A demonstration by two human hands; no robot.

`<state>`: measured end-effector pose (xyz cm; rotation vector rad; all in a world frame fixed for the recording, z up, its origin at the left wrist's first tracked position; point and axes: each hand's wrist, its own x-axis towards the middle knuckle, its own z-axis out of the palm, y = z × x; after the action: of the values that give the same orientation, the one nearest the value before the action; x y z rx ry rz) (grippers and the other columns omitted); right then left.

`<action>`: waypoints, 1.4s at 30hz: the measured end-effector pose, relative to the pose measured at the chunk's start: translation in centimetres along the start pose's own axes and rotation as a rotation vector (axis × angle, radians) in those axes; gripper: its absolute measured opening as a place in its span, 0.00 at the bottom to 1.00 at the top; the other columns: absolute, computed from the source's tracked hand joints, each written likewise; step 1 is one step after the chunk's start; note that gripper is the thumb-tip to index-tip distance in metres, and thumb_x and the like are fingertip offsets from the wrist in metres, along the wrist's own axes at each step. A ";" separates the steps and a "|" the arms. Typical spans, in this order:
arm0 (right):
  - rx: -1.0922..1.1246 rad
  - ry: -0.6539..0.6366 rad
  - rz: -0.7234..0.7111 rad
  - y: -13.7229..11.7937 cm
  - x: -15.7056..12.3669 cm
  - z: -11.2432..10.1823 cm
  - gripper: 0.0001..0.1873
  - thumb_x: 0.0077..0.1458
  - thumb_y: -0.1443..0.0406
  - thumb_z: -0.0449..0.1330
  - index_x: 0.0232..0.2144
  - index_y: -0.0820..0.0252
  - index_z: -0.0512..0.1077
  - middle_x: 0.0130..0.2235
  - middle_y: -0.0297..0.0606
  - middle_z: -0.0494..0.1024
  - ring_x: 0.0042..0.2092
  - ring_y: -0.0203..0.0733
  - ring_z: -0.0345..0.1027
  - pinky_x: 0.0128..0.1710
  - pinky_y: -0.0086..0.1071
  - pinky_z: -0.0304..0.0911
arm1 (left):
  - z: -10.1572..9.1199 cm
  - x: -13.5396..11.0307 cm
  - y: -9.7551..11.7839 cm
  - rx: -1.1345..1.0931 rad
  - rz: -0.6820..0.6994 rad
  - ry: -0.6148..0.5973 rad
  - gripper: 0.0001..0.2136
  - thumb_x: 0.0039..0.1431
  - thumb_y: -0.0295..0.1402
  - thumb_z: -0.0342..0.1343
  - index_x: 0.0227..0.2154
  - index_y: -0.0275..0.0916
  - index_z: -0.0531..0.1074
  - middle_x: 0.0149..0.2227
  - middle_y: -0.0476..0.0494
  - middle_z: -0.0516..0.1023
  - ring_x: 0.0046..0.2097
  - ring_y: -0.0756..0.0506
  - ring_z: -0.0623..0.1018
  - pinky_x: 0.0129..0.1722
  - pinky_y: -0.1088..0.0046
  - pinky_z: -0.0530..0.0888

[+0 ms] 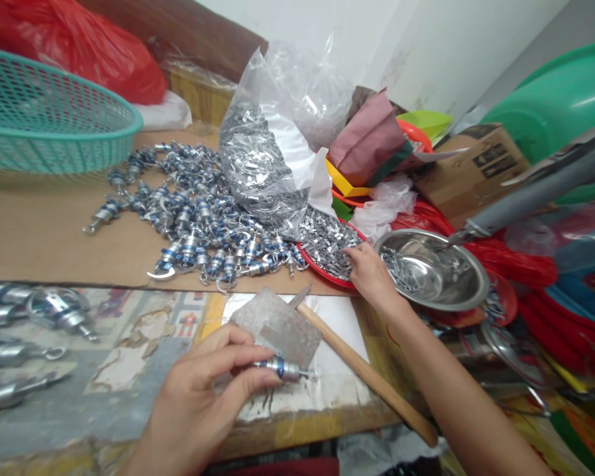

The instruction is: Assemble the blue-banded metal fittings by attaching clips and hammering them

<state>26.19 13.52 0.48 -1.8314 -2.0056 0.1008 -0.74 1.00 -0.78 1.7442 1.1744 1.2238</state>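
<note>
Holding, on my left: My left hand [203, 387] is pinching a blue-banded metal fitting [288, 369], thumb and fingers closing around one end while its ringed tip is pointing right.
Fitting: It is showing over the near part of a grey metal plate [277, 324] at the desk [129, 403]; I cannot tell whether it is touching the plate.
Right hand: My right hand [374, 274] is resting at the edge of the small metal clips [324, 238], fingertips drawing nearly together; I cannot tell whether they are gripping a clip.
Red dish: The red dish [327, 280] is carrying those clips, just beside a steel bowl [482, 291] that is holding more metal pieces.
Hammer: A wooden-handled hammer [367, 373] is lying beside the plate, its handle slanting down to the right.
Pile: A heap of similar fittings [193, 211] is spreading across brown cardboard [34, 225], and several others [59, 314] are lying nearer, at far left.
Plastic bag: A clear plastic bag [258, 158] is bulging with clips behind the dish and leaning over the heap's right side.
Basket: A turquoise basket [59, 142] is standing at upper left, a red bag [123, 66] slumping behind it.
</note>
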 end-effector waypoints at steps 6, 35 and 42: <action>0.325 -0.011 -0.115 -6.8 -5.8 -1.4 0.11 0.55 0.66 0.57 0.42 0.60 0.70 0.34 0.36 0.77 0.34 0.35 0.73 0.34 0.26 0.69 | 0.3 0.0 0.2 -0.039 -0.108 0.083 0.12 0.42 0.28 0.65 0.32 0.50 0.79 0.24 0.57 0.78 0.27 0.53 0.76 0.30 0.84 0.71; 0.451 0.071 -0.762 -10.1 -11.8 -1.4 0.14 0.55 0.74 0.54 0.43 0.58 0.70 0.37 0.42 0.79 0.39 0.38 0.73 0.39 0.29 0.70 | -0.1 0.2 1.5 -0.273 -0.323 0.037 0.06 0.48 0.31 0.59 0.20 0.47 0.78 0.25 0.53 0.79 0.30 0.48 0.76 0.31 0.78 0.71; 0.400 0.131 -0.814 -10.0 -11.4 -1.4 0.12 0.54 0.74 0.54 0.38 0.62 0.74 0.37 0.45 0.80 0.39 0.39 0.75 0.38 0.29 0.71 | -0.7 0.3 1.9 -0.116 -0.242 0.022 0.06 0.48 0.33 0.59 0.19 0.47 0.77 0.28 0.52 0.79 0.34 0.47 0.77 0.36 0.78 0.72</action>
<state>17.81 0.90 2.18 -0.6884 -2.2660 0.1212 -0.84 0.65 1.27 1.4603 1.2610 1.1431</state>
